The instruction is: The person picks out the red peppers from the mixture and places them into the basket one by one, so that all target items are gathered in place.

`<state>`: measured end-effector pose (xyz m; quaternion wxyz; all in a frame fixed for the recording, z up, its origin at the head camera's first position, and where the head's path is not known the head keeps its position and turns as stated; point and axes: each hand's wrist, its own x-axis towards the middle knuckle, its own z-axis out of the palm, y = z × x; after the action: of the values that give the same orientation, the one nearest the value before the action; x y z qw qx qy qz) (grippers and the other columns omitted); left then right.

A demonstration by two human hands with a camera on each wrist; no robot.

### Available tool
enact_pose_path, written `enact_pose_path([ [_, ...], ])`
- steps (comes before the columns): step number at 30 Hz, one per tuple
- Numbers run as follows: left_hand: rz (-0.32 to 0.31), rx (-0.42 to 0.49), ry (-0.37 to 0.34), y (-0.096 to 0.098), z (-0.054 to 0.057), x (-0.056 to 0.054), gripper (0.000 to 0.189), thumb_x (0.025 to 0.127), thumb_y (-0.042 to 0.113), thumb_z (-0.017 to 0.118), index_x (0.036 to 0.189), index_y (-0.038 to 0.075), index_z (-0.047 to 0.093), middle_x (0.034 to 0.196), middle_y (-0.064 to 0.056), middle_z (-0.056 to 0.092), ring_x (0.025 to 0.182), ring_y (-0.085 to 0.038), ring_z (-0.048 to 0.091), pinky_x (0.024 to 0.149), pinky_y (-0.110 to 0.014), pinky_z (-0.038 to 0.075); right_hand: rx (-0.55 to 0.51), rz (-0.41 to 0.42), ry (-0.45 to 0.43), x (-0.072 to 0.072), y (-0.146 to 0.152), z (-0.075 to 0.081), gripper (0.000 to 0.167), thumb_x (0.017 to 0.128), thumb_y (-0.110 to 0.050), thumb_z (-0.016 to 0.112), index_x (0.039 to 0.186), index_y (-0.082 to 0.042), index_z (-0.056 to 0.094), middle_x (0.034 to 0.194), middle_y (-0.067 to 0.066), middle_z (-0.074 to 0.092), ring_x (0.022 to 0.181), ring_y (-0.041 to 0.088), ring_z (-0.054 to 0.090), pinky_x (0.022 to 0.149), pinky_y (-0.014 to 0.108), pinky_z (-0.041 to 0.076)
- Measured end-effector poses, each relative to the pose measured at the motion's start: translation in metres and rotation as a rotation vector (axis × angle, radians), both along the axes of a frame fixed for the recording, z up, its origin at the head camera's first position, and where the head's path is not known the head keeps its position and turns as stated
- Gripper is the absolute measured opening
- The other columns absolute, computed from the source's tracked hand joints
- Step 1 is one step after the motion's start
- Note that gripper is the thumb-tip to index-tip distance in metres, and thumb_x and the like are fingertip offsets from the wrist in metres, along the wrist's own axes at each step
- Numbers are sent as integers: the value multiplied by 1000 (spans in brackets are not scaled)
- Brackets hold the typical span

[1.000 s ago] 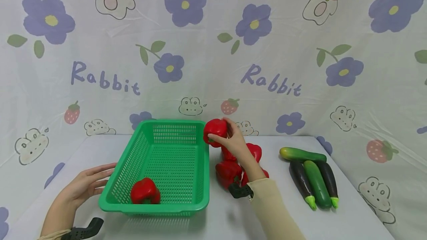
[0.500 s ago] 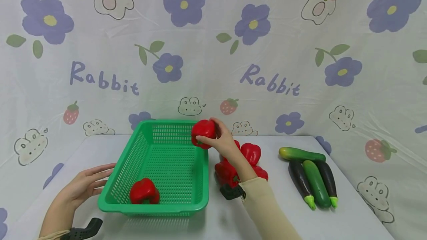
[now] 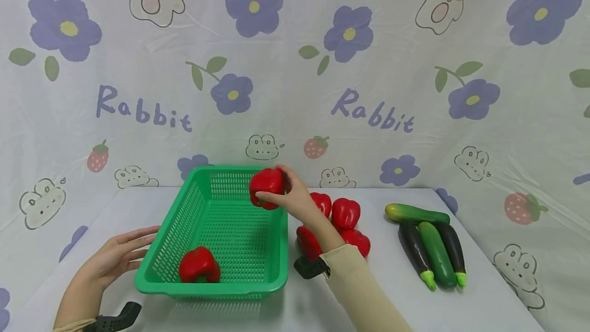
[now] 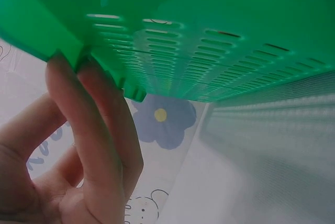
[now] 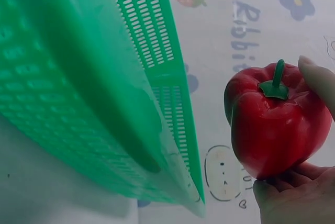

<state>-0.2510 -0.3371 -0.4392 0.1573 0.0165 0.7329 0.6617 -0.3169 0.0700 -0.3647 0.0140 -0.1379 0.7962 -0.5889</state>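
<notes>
In the head view my right hand (image 3: 297, 199) holds a red bell pepper (image 3: 266, 187) over the back right part of a green basket (image 3: 211, 288). The right wrist view shows the pepper (image 5: 277, 124) between thumb and fingers, its green stem facing the camera. My left hand (image 3: 119, 254) is at the basket's left side, its fingers extended. Seen from the left wrist, the fingertips (image 4: 60, 64) touch the basket's rim (image 4: 31, 30) from outside. Another red bell pepper (image 3: 199, 265) lies in the basket's front left corner.
Several red bell peppers (image 3: 345, 213) lie right of the basket, partly hidden by my right arm. Farther right are a cucumber (image 3: 417, 213) lying crosswise, a second cucumber (image 3: 437, 255) and two eggplants (image 3: 416, 250). A printed cloth (image 3: 286, 117) hangs behind the white table (image 3: 378, 281).
My right hand has carried the bell pepper leftward, from beside the basket's right rim to above its inside. More of the peppers on the table show. My left hand stays in place.
</notes>
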Motion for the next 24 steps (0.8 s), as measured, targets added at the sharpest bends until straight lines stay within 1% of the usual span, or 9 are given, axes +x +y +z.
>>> enact_pose_path([
  [7,9,-12,-1,1,0,0,24,101,28,53,118,40,65,108,26,66,103,-3,64,88,-34,55,6,31,1,1,-8,0,84,82,-29,78,151,-19,32,146,7,47,133,29,46,96,46,52],
  [13,7,-17,0,1,0,0,24,101,28,53,117,41,65,108,26,66,102,-3,65,88,-33,55,11,54,-3,2,-16,-1,84,81,-32,79,150,-19,33,144,7,48,131,29,47,94,45,53],
  [20,10,-17,-10,1,-1,0,24,101,28,52,119,40,65,108,26,66,103,-3,64,88,-33,55,61,74,-13,5,-24,1,85,81,-31,79,150,-16,33,142,9,50,128,30,48,90,45,55],
  [24,8,-12,-12,1,0,-1,24,101,28,52,118,40,65,108,26,66,102,-2,65,87,-32,55,72,96,-38,8,-27,2,84,81,-32,79,150,-15,33,141,8,50,128,30,48,89,44,56],
])
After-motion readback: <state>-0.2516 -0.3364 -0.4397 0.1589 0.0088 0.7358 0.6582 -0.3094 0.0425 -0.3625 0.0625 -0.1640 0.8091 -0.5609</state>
